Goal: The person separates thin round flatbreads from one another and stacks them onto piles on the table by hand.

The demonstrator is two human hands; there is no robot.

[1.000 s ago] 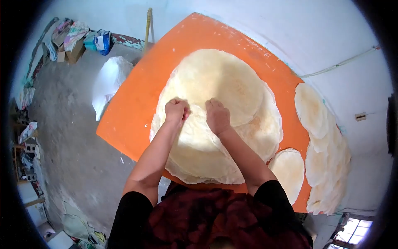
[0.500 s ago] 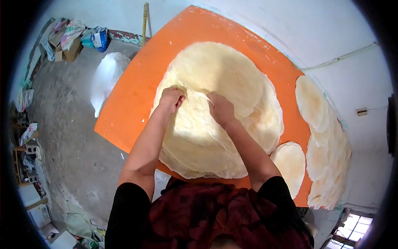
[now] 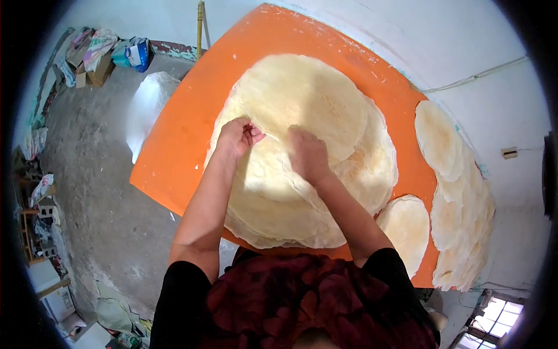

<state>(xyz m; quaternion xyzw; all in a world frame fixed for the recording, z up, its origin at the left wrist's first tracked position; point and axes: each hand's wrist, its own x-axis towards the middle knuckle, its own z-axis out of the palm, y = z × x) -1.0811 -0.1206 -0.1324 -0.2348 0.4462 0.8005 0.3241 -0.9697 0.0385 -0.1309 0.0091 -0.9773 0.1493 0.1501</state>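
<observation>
Large, thin, pale round flatbreads point(image 3: 273, 192) lie in an overlapping stack on an orange tabletop point(image 3: 192, 116). My left hand point(image 3: 239, 138) is over the left part of the stack, its fingers loosely bent and slightly apart, with the fingertips at a sheet's edge. To its right, my right hand point(image 3: 309, 155) is low over the same stack, its fingers smeared by motion. Between the hands the edge of the upper sheet lies nearly flat. Another layer shows at the stack's right side, lightly browned in places.
A smaller-looking round flatbread point(image 3: 406, 232) lies at the table's near right, beside a long overlapping row of flatbreads point(image 3: 459, 227) along the right edge. A white bag point(image 3: 152, 107) stands on the floor at left. Cardboard boxes point(image 3: 100, 71) and bags sit by the far wall.
The sheet edge that was pinched up between my hands now lies flatter. My left fingers have loosened and spread a little, and my right hand is in blurred motion.
</observation>
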